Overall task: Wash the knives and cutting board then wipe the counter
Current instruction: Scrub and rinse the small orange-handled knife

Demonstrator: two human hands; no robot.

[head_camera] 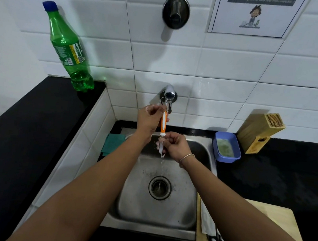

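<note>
A knife with an orange and white handle (163, 123) is held upright under the running tap (169, 94), over the steel sink (129, 208). My left hand (150, 117) grips the top of the handle near the spout. My right hand (175, 145) is curled round the pale blade below, and water drips from it. A wooden cutting board (279, 217) lies on the counter at the lower right. On it, a second knife with a pale blade (207, 221) and a dark handle is partly hidden by my right forearm.
A wooden knife block (260, 131) and a blue tub of soap (226, 146) stand right of the sink. A green cloth (113, 142) lies at the sink's left edge. A green bottle (69, 50) stands on the raised black counter (22, 129) at left.
</note>
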